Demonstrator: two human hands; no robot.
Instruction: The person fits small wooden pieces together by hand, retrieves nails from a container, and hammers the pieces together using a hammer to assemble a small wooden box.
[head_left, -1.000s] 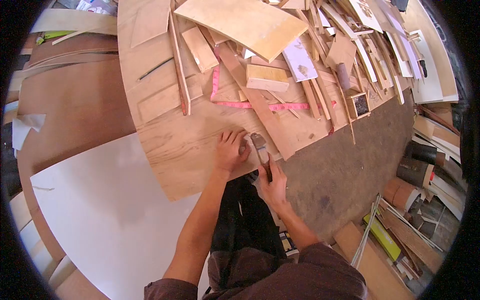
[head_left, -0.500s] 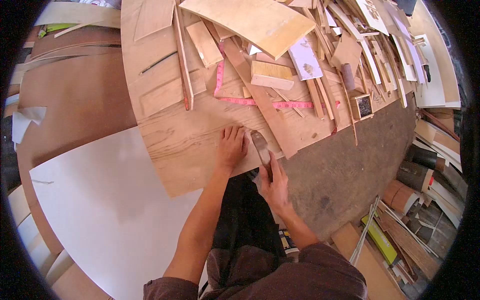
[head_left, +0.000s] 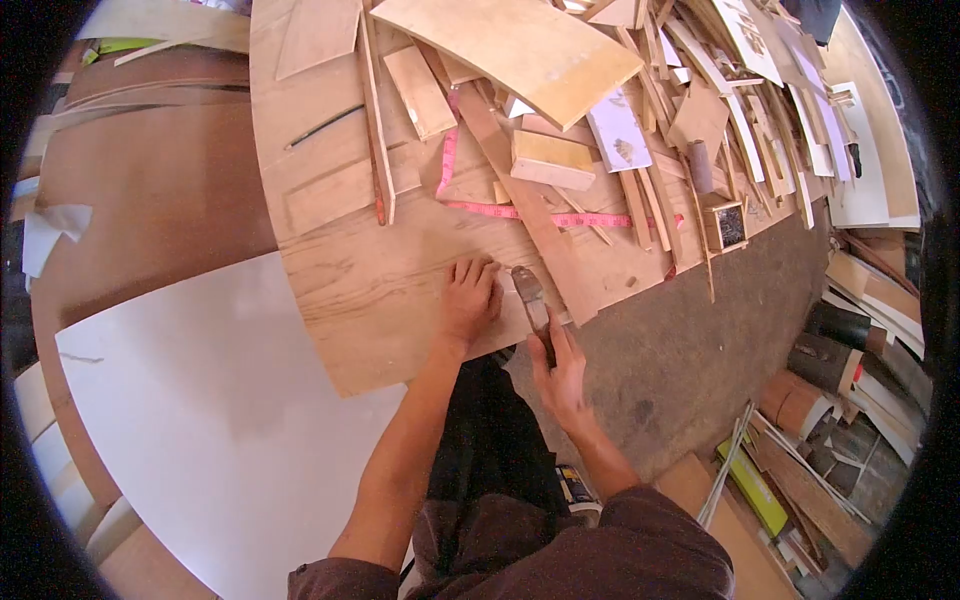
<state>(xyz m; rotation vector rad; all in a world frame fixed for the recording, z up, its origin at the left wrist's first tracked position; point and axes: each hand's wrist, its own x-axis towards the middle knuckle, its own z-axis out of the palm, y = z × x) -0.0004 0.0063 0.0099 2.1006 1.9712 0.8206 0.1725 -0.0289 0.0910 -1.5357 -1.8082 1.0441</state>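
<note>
My right hand (head_left: 560, 372) is closed round the dark handle of a putty knife (head_left: 532, 300), its flat greyish blade pointing away from me over the table's near edge. Just left of the blade, my left hand (head_left: 470, 300) rests on the plywood tabletop (head_left: 370, 320) with its fingers curled in. A small pale piece (head_left: 507, 282) shows between that hand and the blade; its kind is unclear. Beyond the hands, a long thin wooden strip (head_left: 530, 215) lies slantwise, crossed by a pink tape measure (head_left: 490, 210).
A wooden block (head_left: 552, 160), a large board (head_left: 520, 50) and many offcuts crowd the tabletop's far side. A pencil (head_left: 325, 127) lies at the left. A white sheet (head_left: 200, 400) is below the table's left edge. Scraps and a yellow-green length (head_left: 752, 490) lie on the floor at right.
My right hand has drawn the putty knife slightly to the right and back, widening the gap to my left hand. My left hand stays on the tabletop. The whole view has shifted a little.
</note>
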